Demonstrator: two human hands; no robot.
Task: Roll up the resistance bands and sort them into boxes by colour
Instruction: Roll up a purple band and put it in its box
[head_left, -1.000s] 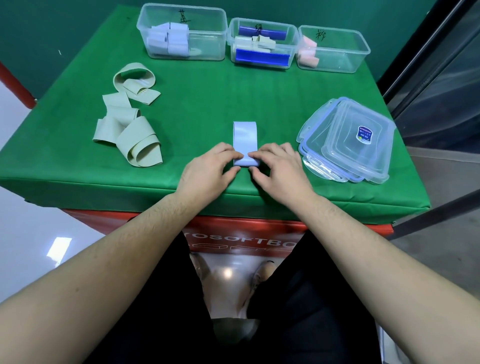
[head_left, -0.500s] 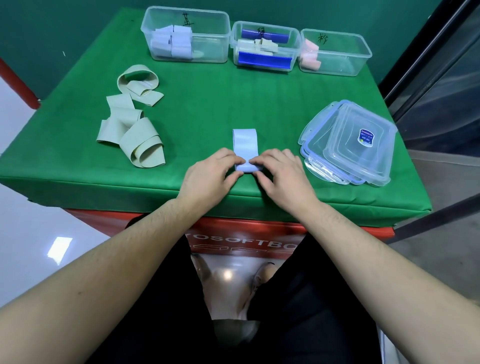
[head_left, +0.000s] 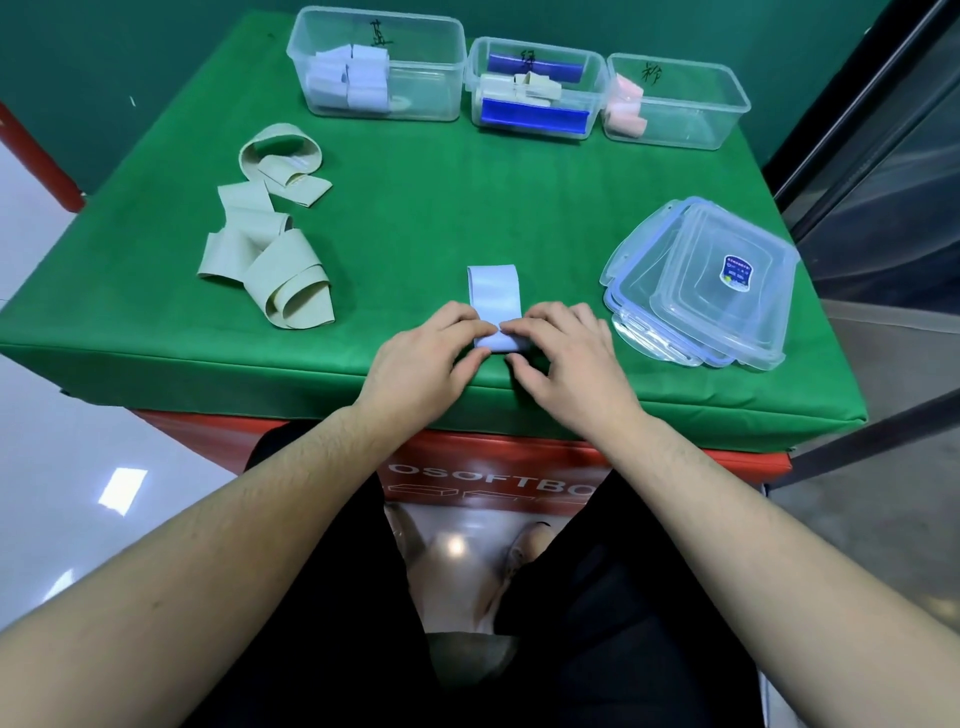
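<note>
Pinching the pale blue band (head_left: 493, 301), near end rolled, far end flat: fingers of both hands.

The near end of the light blue band (head_left: 494, 306) is covered by the fingertips of the left hand (head_left: 423, 361) and the right hand (head_left: 569, 364), so how far it is rolled cannot be told. The handwritten marks on the three clear boxes (head_left: 376, 62) along the far edge of the green table (head_left: 441, 208) are too small to read. In the middle box the pale rolls partly hide the dark blue pieces. The label on the stacked lids (head_left: 701, 283) near the right edge is illegible. The printed lettering on the red box front (head_left: 488, 480) below the near edge is cut off by both forearms.
</note>
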